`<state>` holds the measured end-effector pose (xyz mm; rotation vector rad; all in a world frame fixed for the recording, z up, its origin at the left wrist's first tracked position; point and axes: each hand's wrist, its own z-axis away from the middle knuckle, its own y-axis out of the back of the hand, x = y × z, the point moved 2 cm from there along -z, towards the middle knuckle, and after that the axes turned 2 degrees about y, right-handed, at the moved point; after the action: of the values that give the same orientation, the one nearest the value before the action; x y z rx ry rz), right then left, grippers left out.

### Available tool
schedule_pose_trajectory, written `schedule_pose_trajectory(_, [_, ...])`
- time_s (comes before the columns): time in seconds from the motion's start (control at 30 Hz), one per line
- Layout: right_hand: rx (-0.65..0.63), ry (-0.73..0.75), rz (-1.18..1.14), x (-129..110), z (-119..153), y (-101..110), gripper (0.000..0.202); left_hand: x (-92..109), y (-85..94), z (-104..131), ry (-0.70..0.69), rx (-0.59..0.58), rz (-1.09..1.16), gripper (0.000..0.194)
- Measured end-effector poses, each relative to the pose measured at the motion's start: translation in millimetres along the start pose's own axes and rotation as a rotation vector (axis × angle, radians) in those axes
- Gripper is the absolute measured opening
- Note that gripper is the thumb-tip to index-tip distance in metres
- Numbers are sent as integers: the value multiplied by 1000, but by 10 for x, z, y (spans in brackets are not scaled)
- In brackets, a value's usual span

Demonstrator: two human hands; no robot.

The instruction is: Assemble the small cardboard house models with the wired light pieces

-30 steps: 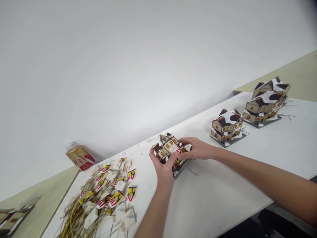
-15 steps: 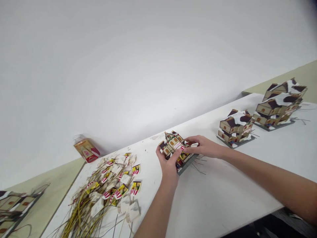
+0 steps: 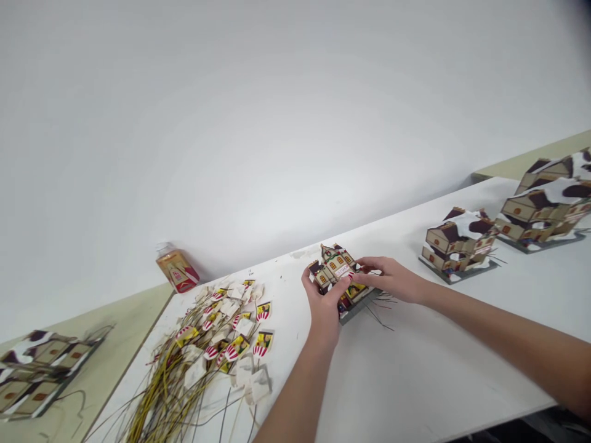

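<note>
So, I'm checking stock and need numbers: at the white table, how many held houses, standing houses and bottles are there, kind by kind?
Held house: 1
Standing houses, right of the held one: 3
Bottle: 1
Total: 5

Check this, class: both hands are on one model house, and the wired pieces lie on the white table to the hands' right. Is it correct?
Only the side is wrong: the left hand and right hand are on one model house, but the head view shows the wired pieces on the white table to their left.
</note>
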<state>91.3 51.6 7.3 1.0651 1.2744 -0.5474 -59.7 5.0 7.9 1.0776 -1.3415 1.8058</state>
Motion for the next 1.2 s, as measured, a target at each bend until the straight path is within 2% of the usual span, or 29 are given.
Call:
schedule_pose_trajectory(0.17, [14, 26, 136, 18, 21, -3, 48, -42, 26, -51, 27, -3, 3, 86])
schedule_pose_trajectory(0.37, [15, 25, 273, 0, 46, 24, 50, -62, 35, -68, -12, -24, -20, 91])
schedule_pose_trajectory(0.67, [-7, 31, 114, 59, 21, 29, 50, -81, 57, -75, -73, -78, -69, 93])
schedule_pose_trajectory(1.2, [-24, 1, 84, 20, 29, 37, 52, -60, 51, -59, -61, -109, -34, 95])
